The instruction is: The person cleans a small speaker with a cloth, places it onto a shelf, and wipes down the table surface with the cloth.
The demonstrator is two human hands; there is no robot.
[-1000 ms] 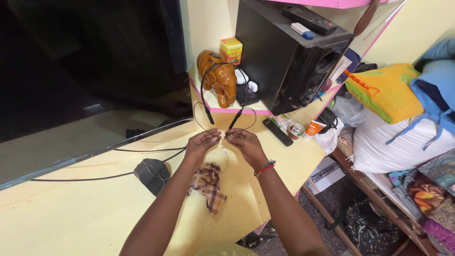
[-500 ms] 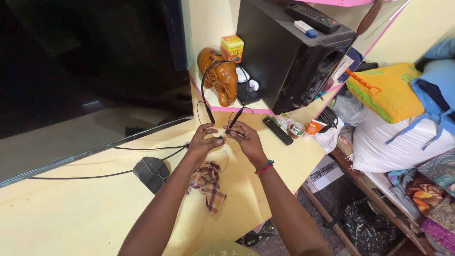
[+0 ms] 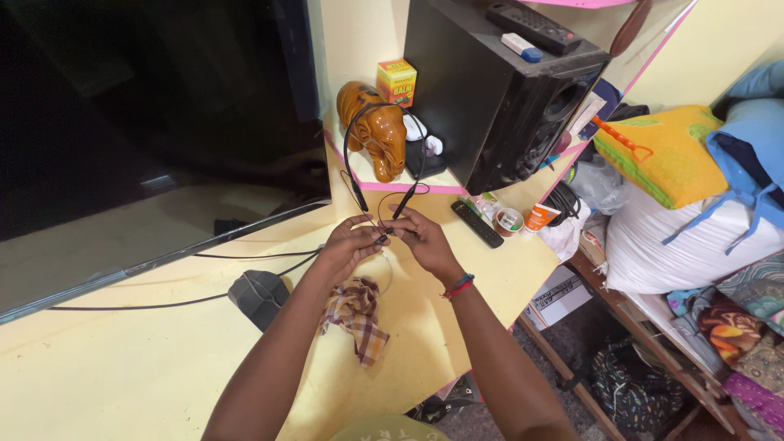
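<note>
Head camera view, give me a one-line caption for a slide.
Both hands, left hand and right hand, pinch the ends of a black neckband earphone above a checked cloth on a yellow desk.

Head camera looks down, close, at desk [image 3: 122, 359].

We see a pale yellow desk with pink edging [image 3: 122, 359] below a cream-yellow painted wall [image 3: 359, 41]. A large black flat screen [image 3: 147, 131] stands at left; a low wooden shelf [image 3: 653, 318] sits at right.
</note>
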